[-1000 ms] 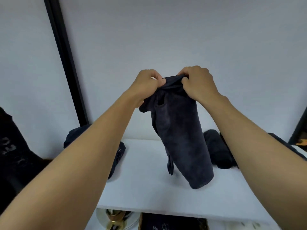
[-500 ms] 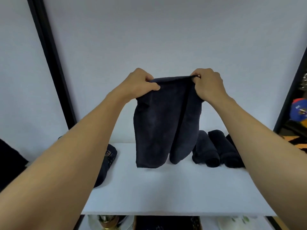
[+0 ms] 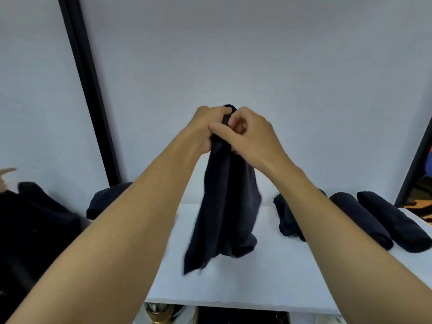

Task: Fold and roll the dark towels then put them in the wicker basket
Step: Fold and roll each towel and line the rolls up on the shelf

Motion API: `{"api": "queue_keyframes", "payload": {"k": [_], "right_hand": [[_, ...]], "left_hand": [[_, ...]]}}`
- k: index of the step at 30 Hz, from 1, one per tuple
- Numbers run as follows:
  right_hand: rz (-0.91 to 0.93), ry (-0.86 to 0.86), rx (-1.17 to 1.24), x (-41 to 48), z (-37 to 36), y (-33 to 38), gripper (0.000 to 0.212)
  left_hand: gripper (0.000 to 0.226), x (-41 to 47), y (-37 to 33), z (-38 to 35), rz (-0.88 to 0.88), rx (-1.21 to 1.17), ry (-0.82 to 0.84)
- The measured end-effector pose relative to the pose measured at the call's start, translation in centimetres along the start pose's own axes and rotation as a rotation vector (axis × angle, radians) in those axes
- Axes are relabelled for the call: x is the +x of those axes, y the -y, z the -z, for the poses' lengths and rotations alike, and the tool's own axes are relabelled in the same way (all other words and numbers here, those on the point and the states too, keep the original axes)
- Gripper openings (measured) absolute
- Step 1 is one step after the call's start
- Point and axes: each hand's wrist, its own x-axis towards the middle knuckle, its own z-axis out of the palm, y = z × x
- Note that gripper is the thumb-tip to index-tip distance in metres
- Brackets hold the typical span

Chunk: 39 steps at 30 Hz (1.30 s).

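A dark towel (image 3: 224,206) hangs doubled over the white table (image 3: 268,277), its lower end brushing the surface. My left hand (image 3: 205,127) and my right hand (image 3: 252,134) meet at its top edge, both pinching the cloth together. Two rolled dark towels (image 3: 364,220) (image 3: 395,223) lie side by side at the right of the table. A third dark towel (image 3: 287,216) sits partly behind my right forearm. No wicker basket is in view.
A heap of dark cloth (image 3: 105,199) lies at the table's left end, and more dark fabric (image 3: 35,225) fills the left foreground. A black vertical bar (image 3: 88,94) runs up the pale wall. Under the table's front edge sits a brass-coloured object (image 3: 159,312).
My hands, spread apart with the towel's top edge stretched between them half a second ago, have come together, doubling the towel. The view has shifted slightly left.
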Motion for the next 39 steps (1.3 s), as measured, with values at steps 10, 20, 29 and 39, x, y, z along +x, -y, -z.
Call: {"api": "queue_keyframes", "payload": {"k": [10,20,29,39], "right_hand": [[-0.118,0.122,0.234,0.9,0.3,-0.7,0.004],[-0.269,0.006,0.348,5.4,1.7,-2.0,0.01],[-0.237,0.305,0.29,4.8,2.6,-2.9,0.024],[-0.451,0.443,-0.189,5.0,8.6,-10.6,0.019]], "left_hand": [[0.021,0.5,1.3,0.6,0.006,-0.157,-0.043],[0.04,1.1,2.1,4.3,-0.279,0.501,-0.095],[0.015,1.8,1.6,3.4,-0.483,0.473,0.025],[0.007,6.1,1.6,6.3,-0.341,0.285,-0.388]]}}
